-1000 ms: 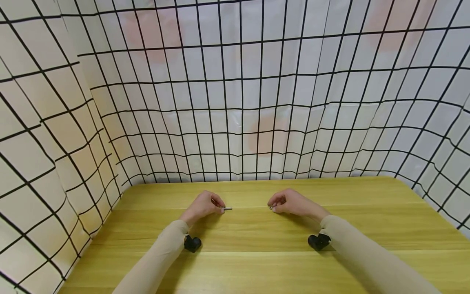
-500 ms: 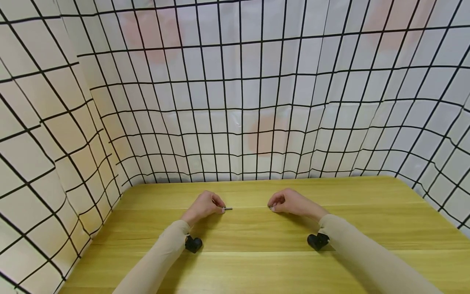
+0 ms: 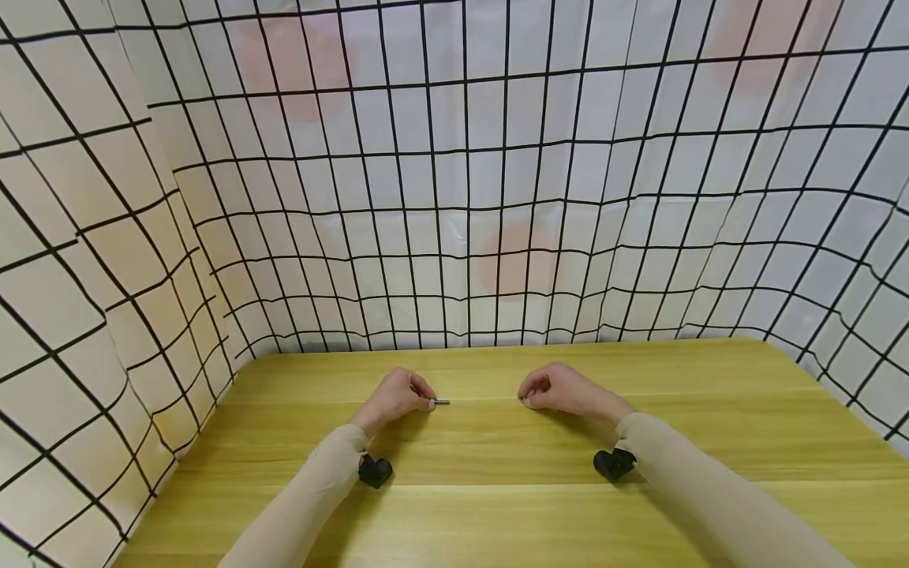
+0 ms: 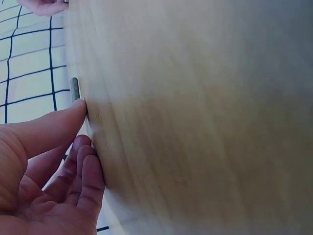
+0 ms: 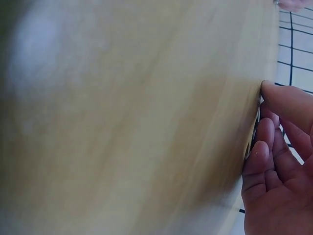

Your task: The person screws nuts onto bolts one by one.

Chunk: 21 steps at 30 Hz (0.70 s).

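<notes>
Between thumb and fingertips my left hand (image 3: pixel 396 394) pinches a threaded metal bolt (image 3: pixel 442 402), low over the wooden table. Its shank points right, toward the other hand; the gripped end is hidden by the fingers. In the left wrist view, the thread of the bolt (image 4: pixel 75 89) shows past the thumb tip. Some way to the right, my right hand (image 3: pixel 561 390) pinches a tiny metal piece (image 3: pixel 524 401) that looks like a nut, mostly covered by the fingertips. The right wrist view shows the right hand (image 5: pixel 283 166) with thumb and fingertips close at the tabletop.
The wooden table (image 3: pixel 454 521) spreads under both forearms. Behind and beside it hangs a white sheet (image 3: pixel 461 181) with a black grid. A black wrist camera (image 3: pixel 375 472) sits under the left sleeve, another black camera (image 3: pixel 614 465) under the right.
Both hands stay nearly where they were, still holding their pieces. The nut-like piece in the right hand shows less of its face than a second ago.
</notes>
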{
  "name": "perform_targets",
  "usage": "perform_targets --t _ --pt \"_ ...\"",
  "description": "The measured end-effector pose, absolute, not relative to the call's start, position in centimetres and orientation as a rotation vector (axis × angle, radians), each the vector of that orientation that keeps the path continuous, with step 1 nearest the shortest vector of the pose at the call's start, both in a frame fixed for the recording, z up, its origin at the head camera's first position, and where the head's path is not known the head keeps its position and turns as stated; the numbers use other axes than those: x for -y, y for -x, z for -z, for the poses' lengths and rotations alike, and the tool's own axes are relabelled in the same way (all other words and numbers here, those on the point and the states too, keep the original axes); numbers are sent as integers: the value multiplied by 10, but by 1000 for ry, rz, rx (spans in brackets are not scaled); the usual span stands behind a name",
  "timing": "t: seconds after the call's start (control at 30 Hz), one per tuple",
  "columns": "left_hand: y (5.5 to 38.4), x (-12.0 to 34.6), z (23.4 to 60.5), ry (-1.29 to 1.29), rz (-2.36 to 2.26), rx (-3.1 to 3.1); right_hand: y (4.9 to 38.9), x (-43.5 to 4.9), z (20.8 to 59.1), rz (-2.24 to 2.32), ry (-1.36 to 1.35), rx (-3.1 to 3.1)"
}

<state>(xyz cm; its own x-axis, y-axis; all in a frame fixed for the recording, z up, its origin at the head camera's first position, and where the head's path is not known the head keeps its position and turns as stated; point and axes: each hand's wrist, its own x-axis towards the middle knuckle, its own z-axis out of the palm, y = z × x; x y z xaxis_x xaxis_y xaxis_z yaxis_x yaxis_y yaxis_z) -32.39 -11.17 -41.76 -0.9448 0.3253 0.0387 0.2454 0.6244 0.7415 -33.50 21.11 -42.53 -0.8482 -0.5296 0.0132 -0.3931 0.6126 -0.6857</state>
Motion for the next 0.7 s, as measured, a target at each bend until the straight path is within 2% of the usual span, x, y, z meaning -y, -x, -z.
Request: perform_targets --t 0.7 --pt "322 114 412 -462 -1282 -2692 336 -213 427 1062 781 -2635"
